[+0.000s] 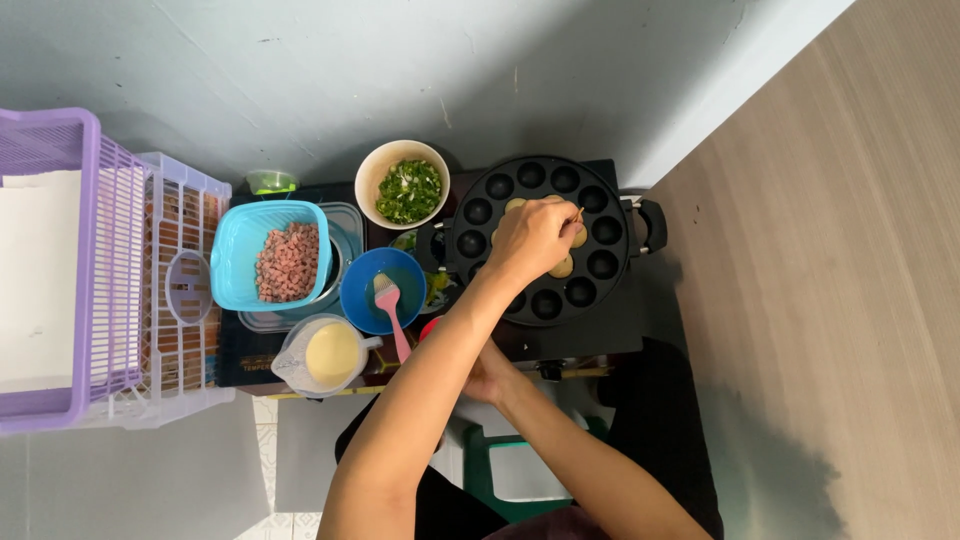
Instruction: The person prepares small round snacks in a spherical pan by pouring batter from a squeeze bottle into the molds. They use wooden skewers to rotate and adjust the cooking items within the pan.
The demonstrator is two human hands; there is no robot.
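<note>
My left hand reaches over a round black pan with many half-round wells and pinches a thin wooden skewer. The skewer's tip is at pale batter balls in the middle wells; the outer wells look empty. My right hand lies under my left forearm at the front edge of the black stove, mostly hidden. Whether it holds anything does not show.
Left of the pan stand a white bowl of chopped greens, a blue bowl with a pink brush, a turquoise basket of diced pink meat and a jug of pale batter. Purple and white crates sit far left.
</note>
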